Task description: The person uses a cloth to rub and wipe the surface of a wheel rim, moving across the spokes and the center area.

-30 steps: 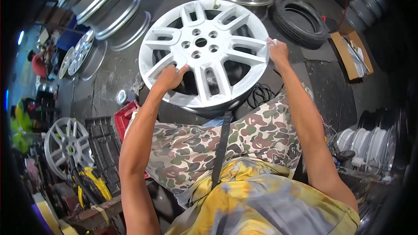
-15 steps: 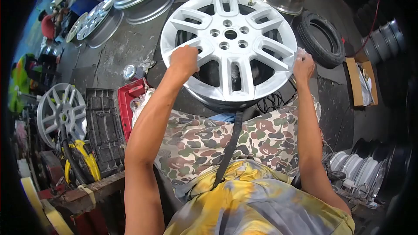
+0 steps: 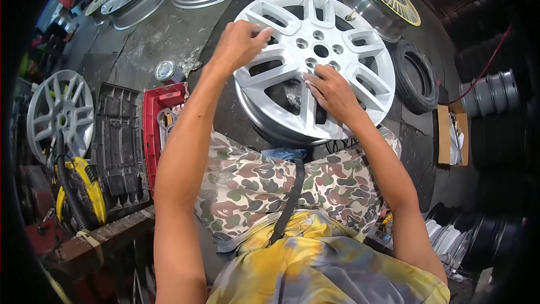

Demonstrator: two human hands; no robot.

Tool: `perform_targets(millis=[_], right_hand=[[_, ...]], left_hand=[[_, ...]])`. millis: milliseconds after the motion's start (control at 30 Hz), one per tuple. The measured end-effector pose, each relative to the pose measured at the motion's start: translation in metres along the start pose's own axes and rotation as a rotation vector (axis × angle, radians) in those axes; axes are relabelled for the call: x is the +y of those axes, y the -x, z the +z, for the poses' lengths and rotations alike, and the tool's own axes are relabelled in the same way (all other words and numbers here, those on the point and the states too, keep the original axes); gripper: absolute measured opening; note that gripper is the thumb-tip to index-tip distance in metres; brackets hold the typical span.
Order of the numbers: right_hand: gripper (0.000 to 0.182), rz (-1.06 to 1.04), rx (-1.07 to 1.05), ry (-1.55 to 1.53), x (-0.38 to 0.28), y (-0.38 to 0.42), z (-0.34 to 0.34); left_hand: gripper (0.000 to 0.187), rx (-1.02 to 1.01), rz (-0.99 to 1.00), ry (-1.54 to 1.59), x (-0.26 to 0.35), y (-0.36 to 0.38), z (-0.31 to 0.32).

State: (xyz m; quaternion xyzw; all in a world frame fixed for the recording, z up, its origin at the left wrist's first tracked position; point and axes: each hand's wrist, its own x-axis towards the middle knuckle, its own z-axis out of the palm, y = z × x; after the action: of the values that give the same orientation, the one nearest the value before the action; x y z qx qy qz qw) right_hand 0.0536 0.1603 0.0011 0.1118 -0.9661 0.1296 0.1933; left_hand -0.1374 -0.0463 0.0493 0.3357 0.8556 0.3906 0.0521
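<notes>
A white-painted alloy wheel (image 3: 291, 114) lies face up in front of my knees, its spokes split and bolt holes ringing the centre bore. At its upper left edge, my left hand (image 3: 239, 45) has its fingers bent over the rim by a spoke, with the thumb apart from them. My right hand (image 3: 333, 93) is on the near spokes just below the bolt holes. Its fingers are together and pressed down; a small pale edge shows at the fingertips, but what it is cannot be made out. The fingers' undersides are hidden.
A black tyre (image 3: 415, 76) and a yellow-faced wheel (image 3: 388, 0) lie to the right, with a cardboard box (image 3: 451, 135) nearer. On the left are an open red toolbox (image 3: 151, 115), a round can (image 3: 167, 71), a silver wheel (image 3: 62, 115) and a yellow hose-fitted tool (image 3: 93, 194).
My right hand has moved from the wheel's right edge onto the near spokes by the centre. My left hand has shifted up along the left edge. The view has swung slightly.
</notes>
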Motion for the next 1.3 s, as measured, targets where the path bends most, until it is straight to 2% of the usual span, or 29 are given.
perform_targets(millis=[133,200,267,367,433,533,600,667,700,767,833,867,933,1033,1067,1133,1200,1267,1300], right_hand=[[0.014,-0.119,-0.09,0.047,0.006,-0.017,-0.007],[0.015,-0.151,-0.214,0.001,0.017,-0.013,-0.02],[0.016,-0.158,-0.258,0.003,0.02,-0.018,-0.018],[0.018,-0.21,-0.203,0.087,0.02,-0.021,-0.008],[0.019,-0.149,-0.157,0.033,0.018,-0.012,-0.008],[0.018,-0.091,-0.201,0.054,0.018,-0.007,-0.016],[0.018,-0.116,-0.137,0.078,0.022,-0.004,-0.007],[0.018,0.183,0.008,0.175,0.014,-0.006,0.007],[0.018,0.177,0.005,0.174,0.008,-0.008,0.017],[0.021,0.372,0.11,0.202,-0.013,-0.012,0.044],[0.027,0.42,0.16,0.255,-0.045,-0.019,0.063],[0.024,0.458,0.139,0.173,-0.066,-0.024,0.06],[0.021,0.378,0.082,-0.253,-0.091,-0.024,0.051],[0.02,0.369,0.119,-0.334,-0.095,-0.018,0.049],[0.02,0.359,0.113,-0.337,-0.085,-0.018,0.045],[0.028,0.644,0.207,-0.691,-0.045,-0.013,0.027],[0.021,0.668,0.124,-0.578,0.0,-0.014,0.014],[0.014,0.716,0.172,-0.982,0.023,-0.021,0.011],[0.017,0.643,0.229,-1.103,0.032,-0.027,0.013]], left_hand=[[0.041,0.033,-0.065,-0.004,-0.03,0.013,-0.03],[0.041,0.066,-0.111,0.219,-0.049,0.021,-0.043],[0.041,0.097,-0.166,0.227,-0.065,0.03,-0.056],[0.041,0.128,-0.249,0.203,-0.067,0.036,-0.068],[0.041,0.106,-0.256,0.217,-0.064,0.042,-0.066],[0.042,0.075,-0.261,0.237,-0.066,0.044,-0.069],[0.042,0.061,-0.265,0.243,-0.065,0.044,-0.069],[0.043,0.063,-0.261,0.171,-0.061,0.045,-0.072],[0.043,0.067,-0.265,0.174,-0.062,0.045,-0.071],[0.043,0.069,-0.213,0.101,-0.062,0.044,-0.07],[0.043,0.04,-0.226,0.077,-0.06,0.04,-0.068],[0.044,0.015,-0.235,0.056,-0.059,0.037,-0.066],[0.044,0.001,-0.236,0.06,-0.058,0.034,-0.063],[0.045,-0.01,-0.225,0.056,-0.06,0.036,-0.063],[0.045,-0.01,-0.213,0.047,-0.062,0.039,-0.064],[0.045,0.005,-0.232,0.061,-0.062,0.044,-0.068],[0.044,0.018,-0.236,0.073,-0.061,0.044,-0.07],[0.044,0.018,-0.283,0.085,-0.063,0.044,-0.071],[0.044,0.019,-0.281,0.082,-0.062,0.044,-0.072]])
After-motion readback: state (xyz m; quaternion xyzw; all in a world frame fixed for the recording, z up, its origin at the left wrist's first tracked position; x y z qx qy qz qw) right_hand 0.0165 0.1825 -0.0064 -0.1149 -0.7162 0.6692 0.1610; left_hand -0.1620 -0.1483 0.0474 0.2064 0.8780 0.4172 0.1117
